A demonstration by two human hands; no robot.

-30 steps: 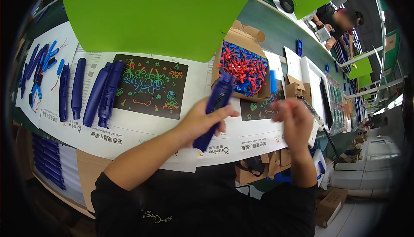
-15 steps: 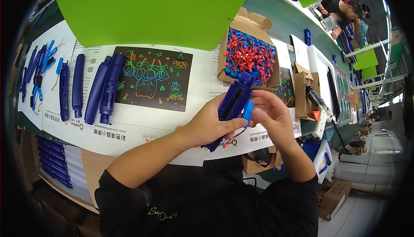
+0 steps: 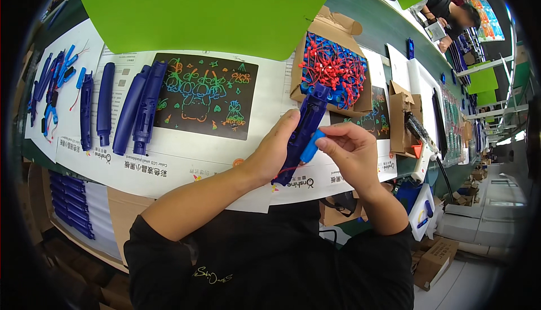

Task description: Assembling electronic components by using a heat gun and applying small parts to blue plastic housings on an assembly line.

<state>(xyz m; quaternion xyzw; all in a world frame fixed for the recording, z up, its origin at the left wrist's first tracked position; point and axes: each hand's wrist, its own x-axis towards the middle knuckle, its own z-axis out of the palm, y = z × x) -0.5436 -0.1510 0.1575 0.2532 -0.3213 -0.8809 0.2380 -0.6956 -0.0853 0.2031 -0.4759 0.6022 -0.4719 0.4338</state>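
Observation:
My left hand (image 3: 269,147) is wrapped round a long dark blue plastic housing (image 3: 311,115), tilted with its far end toward the box of batteries. Between the thumb and fingers of my right hand (image 3: 356,153) is a bright blue cylindrical battery (image 3: 309,150), held against the housing's right side. A red wire (image 3: 288,169) runs from the battery's near end across the housing. My left fingers are mostly hidden behind the housing, and whether the battery sits inside it I cannot tell.
Beyond my hands stands an open cardboard box (image 3: 337,23) of blue batteries with red wires (image 3: 332,65). Several dark blue housings (image 3: 105,104) lie at left, near loose batteries (image 3: 80,78). A green panel (image 3: 203,11) covers the far side. Another person (image 3: 445,14) works at far right.
My right fingers have closed on the battery, which my left thumb was pressing earlier. The left thumb now lies along the housing, which has turned slightly.

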